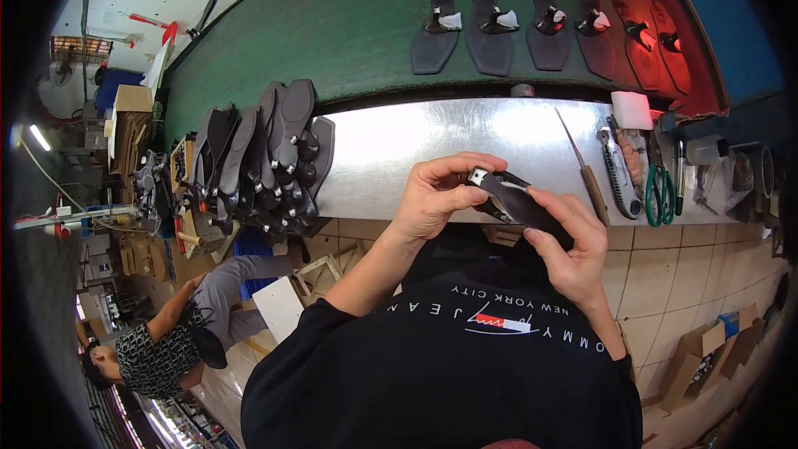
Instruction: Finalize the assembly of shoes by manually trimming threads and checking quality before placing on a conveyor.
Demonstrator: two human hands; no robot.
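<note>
Two hands are supporting one dark sandal (532,209) off the counter (391,158), just over its near edge. The left hand (428,197) is pinching the end with a small pale, squarish piece (478,175); the right hand (578,245) is grasping the sole's other end, so both grips are holding firmly. The step in hand is seemingly one of checking or adjusting by touch, and the next move is probably calling for a steady right hold and a free left thumb. The sole is looking matte, slim and gently curved, its underside parts partly hiding behind fingers.
</note>
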